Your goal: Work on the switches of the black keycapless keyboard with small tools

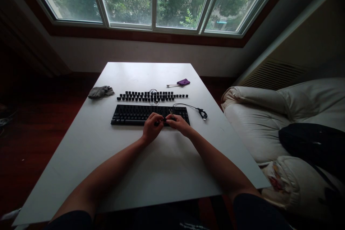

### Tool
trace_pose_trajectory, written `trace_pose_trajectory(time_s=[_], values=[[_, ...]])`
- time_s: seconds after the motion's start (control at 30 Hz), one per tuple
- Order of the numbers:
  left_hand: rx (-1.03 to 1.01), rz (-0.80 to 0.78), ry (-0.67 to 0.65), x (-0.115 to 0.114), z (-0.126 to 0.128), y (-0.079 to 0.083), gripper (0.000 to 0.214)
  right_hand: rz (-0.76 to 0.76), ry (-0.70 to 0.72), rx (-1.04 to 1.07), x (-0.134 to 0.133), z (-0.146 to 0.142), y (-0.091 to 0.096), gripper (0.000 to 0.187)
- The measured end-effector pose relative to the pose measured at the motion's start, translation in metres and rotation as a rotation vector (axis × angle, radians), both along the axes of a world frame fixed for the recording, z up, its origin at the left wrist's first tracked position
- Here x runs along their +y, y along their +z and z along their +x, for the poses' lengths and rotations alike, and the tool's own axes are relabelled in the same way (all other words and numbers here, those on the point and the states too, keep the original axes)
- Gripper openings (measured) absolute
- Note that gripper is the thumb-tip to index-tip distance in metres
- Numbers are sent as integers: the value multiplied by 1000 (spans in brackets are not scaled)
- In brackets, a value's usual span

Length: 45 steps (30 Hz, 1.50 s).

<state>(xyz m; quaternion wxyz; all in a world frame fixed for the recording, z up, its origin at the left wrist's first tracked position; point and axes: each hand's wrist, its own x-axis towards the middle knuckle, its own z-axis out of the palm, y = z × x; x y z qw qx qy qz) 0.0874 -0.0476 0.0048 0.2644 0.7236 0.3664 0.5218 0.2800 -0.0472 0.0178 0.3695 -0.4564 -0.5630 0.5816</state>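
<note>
My left hand (pixel 153 125) and my right hand (pixel 178 123) meet over the front edge of a black keyboard (pixel 129 115). Pinched in my left fingers is a small black keycap (pixel 164 119), which my right fingertips also meet. A thin stick-like tool (pixel 171 113) pokes up from my closed right hand; its kind is too small to make out. Behind the keyboard, loose black keycaps (pixel 134 97) lie in rows. Thin wire loops (pixel 154 103) lie among them. My hands hide part of the keyboard's lower right.
A coiled cable (pixel 202 113) lies right of the keyboard on the white table (pixel 129 187). Farther back are a purple cloth (pixel 183 82) and a thin swab-like stick (pixel 171 85). A grey cloth (pixel 101 92) rests by the left edge. A pale sofa (pixel 248 133) stands at right.
</note>
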Motion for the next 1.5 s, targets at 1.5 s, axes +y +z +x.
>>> trace_pose_trajectory(time_s=[1.5], values=[[154,-17,30,5,-2,-7,15,346,-145,-276,11,13,11,33]])
